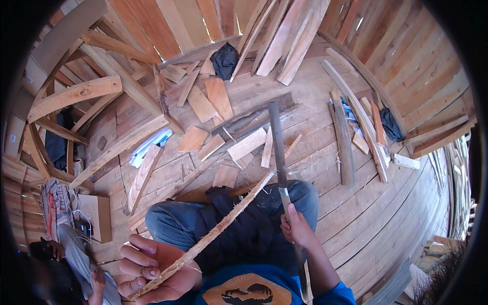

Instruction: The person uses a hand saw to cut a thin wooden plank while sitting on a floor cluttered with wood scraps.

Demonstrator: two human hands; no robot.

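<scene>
A long, thin strip of wood (222, 227) with rough, frayed edges slants up and right across my lap. Its lower end lies in the palm of my left hand (160, 269), with the thumb and fingers curled about it. My right hand (297, 227) is closed round a long, dark, blade-like tool (277, 142) with a bright metal band, held nearly upright. The strip's far end meets the tool's edge in this view; whether they touch I cannot tell. Below my right hand the tool's narrower part runs down beside my forearm.
Loose boards and offcuts (202, 104) lie ahead on the plank floor (325, 203). A timber frame (122, 147) stands at left, with a cardboard box (96, 216) and another person (76, 259) nearby. Long planks (292, 40) lean at the back; more lengths (345, 147) lie right.
</scene>
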